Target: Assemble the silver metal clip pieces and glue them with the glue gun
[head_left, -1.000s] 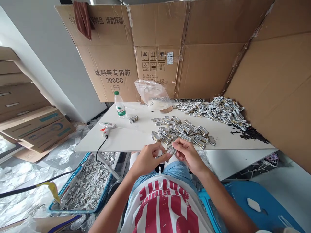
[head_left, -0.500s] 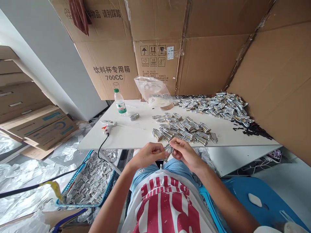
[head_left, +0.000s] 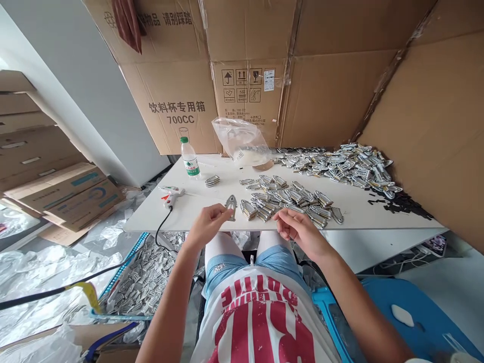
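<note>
L hand (head_left: 206,224) raised pinching metal piece (head_left: 231,205), R hand (head_left: 298,229) curled

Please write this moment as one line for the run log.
left hand: holds small silver metal piece | right hand: fingers curled, holding unclear | white table: silver pieces pile

The clip (head_left: 231,205) pinched in my left hand (head_left: 206,224) looks like shiny silver metal, as do the heaped clips (head_left: 291,197) on the table (head_left: 196,212), whose top is smooth, matt white. My right hand (head_left: 298,229) is bare. The boxes (head_left: 249,65) behind are rough brown cardboard. The bag (head_left: 242,141) is clear, glossy, crinkled plastic; the bottle (head_left: 189,159) is clear plastic too. My shirt (head_left: 260,322) is soft printed cloth.
</note>
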A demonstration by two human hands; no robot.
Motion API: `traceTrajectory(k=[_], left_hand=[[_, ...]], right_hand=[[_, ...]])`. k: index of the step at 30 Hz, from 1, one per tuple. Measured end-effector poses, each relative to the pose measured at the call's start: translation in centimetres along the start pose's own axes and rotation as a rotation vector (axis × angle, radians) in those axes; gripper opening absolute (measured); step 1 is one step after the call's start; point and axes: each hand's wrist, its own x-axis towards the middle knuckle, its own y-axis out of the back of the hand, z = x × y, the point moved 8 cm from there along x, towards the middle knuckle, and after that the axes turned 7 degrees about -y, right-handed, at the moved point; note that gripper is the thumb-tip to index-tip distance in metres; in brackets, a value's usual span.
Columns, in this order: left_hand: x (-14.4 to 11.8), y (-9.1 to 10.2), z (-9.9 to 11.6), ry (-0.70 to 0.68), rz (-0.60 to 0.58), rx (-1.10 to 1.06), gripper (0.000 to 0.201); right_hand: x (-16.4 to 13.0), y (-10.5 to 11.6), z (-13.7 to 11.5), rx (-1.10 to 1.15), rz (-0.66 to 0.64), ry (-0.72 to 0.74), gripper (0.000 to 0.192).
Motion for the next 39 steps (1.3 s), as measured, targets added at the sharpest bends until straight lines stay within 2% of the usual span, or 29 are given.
traceTrajectory(k=[4,8,15,27,33,36,39], left_hand=[[1.0,0.7,-3.2,0.077,0.076,0.205,0.044],[1.6,-0.2,-4.9,0.120,0.093,0.297,0.038],[2.2,-1.9,-5.9,0.165,0.091,0.409,0.036],[3.2,-1.8,-6.8,0.272,0.116,0.494,0.035],[2.9,-2.1,-6.9,0.285,0.136,0.515,0.035],[2.3,-2.3,-7.1,0.277,0.179,0.499,0.037],[1.6,-2.0,-6.8,0.197,0.265,0.385,0.038]], right_hand=[[0.0,1.1,-0.7,-0.010,0.067,0.022,0.044],[-0.3,1.9,-1.1,-0.052,0.119,0.029,0.045],[-0.3,2.7,-1.1,-0.063,0.107,0.045,0.041],[-0.2,3.0,-0.9,-0.127,0.096,0.005,0.041],[-0.6,1.0,2.8,-0.212,-0.093,-0.144,0.040],[-1.1,-0.1,6.7,-0.234,-0.214,-0.280,0.044],[-1.8,0.7,11.0,-0.254,-0.240,-0.400,0.046]])
